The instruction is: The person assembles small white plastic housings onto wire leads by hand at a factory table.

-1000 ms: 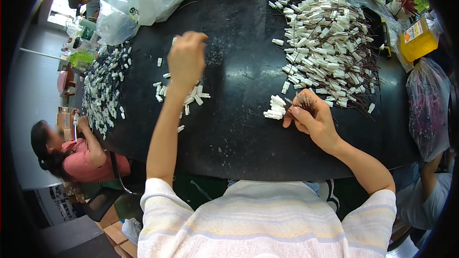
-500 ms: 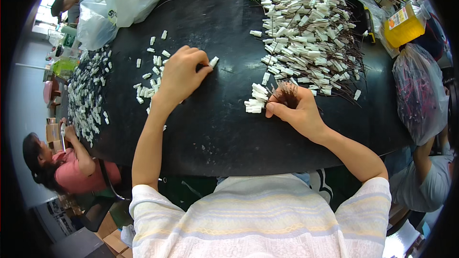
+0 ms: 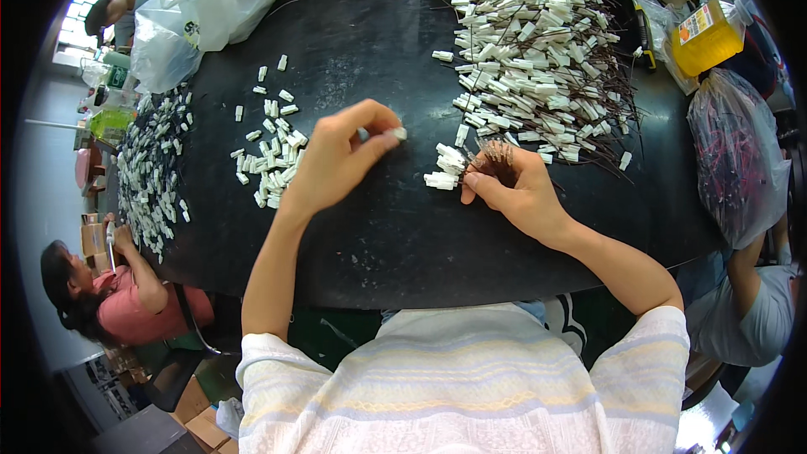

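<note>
Between the thumb and fingertips of my left hand (image 3: pixel 346 154) is a small white connector housing (image 3: pixel 398 133), held just above the black table. My right hand (image 3: pixel 523 193) grips a bundle of brown wires (image 3: pixel 498 165). White connectors (image 3: pixel 445 166) at the bundle's end stick out to the left of my fingers, and bare wire tips show at its top. A scatter of loose white housings (image 3: pixel 273 155) lies to the left of my left hand, which partly covers it. Beyond my right hand is a large heap of white connectors on brown wires (image 3: pixel 538 59).
A second pile of white pieces (image 3: pixel 153 168) lies at the far left. White plastic bags (image 3: pixel 214 8) stand at the back left. On the right are a yellow liquid bottle (image 3: pixel 708 35), a utility knife (image 3: pixel 645 38) and a clear bag (image 3: pixel 740 155). A co-worker in pink (image 3: pixel 139 303) sits left.
My left hand has moved right with the white housing, closer to the bundle, baring more of the loose housings. My right hand keeps its grip on the wires, nearly still.
</note>
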`<state>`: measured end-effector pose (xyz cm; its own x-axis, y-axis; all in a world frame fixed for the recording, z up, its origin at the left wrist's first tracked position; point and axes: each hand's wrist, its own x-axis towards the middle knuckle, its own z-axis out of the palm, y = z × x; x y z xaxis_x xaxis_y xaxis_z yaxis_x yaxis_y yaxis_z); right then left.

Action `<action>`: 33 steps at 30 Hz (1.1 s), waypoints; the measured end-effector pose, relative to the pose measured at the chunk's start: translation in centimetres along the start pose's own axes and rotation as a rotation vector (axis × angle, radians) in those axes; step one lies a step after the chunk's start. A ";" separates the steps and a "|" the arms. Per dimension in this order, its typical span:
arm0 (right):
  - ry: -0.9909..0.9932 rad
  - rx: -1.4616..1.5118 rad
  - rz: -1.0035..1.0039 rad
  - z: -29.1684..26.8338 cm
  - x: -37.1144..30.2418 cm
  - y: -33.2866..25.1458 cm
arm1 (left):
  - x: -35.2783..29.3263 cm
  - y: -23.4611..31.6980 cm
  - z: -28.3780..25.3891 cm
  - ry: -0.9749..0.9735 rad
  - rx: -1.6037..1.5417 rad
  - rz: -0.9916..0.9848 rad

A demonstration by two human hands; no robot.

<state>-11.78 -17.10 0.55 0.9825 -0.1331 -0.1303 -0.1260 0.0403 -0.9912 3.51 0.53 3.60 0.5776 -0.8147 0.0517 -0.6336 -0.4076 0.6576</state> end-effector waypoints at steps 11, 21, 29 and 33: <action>-0.019 0.004 -0.017 0.1 0.0 0.5 | -2.0 1.3 2.7 -0.018 -0.589 -0.069; 0.040 0.107 0.002 0.1 0.0 0.0 | -2.2 1.4 3.5 -0.068 -0.622 -0.059; -0.015 0.073 0.028 -0.1 -0.3 0.0 | -2.5 1.5 4.0 0.009 -0.709 -0.104; -0.021 0.115 0.023 0.1 -0.1 0.2 | -2.6 1.5 4.3 0.014 -0.718 -0.124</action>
<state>-11.93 -16.98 0.34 0.9823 -0.1105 -0.1510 -0.1328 0.1570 -0.9786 -1.18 0.28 1.24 0.6332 -0.7725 -0.0490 -0.0721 -0.1219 0.9899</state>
